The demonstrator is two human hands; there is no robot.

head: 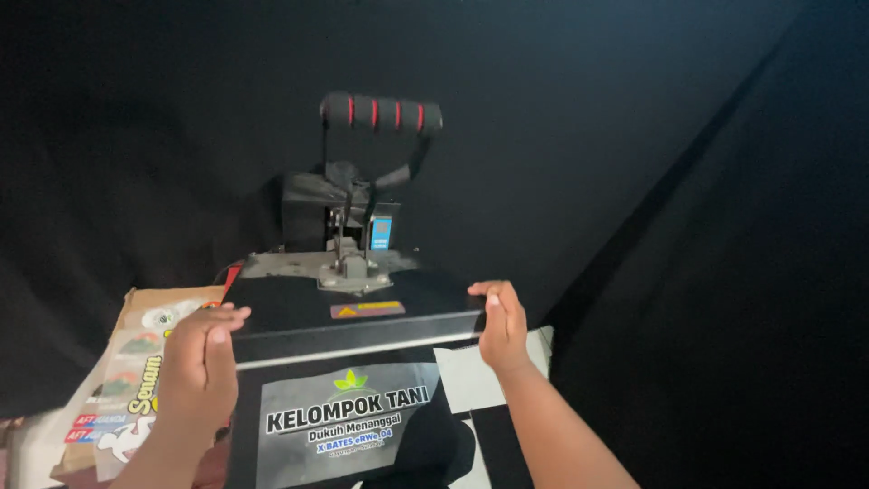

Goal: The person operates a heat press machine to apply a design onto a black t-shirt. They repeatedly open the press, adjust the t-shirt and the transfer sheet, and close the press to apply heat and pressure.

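Observation:
A black heat press (353, 317) sits in front of me, its top plate raised a little. Its lever handle (381, 112) has black foam grips with red rings and stands upright at the back. My left hand (201, 358) holds the plate's front left corner. My right hand (502, 326) rests flat against the plate's front right corner, fingers together. Under the plate lies a black garment (425, 444) with a grey rectangular transfer print (344, 426) showing a green leaf emblem and white lettering.
A brown cardboard sheet with printed stickers (127, 380) lies at the left of the press. A small blue control display (381, 232) sits on the press body. A white surface (471, 380) shows beside the garment. Dark black cloth covers the background all around.

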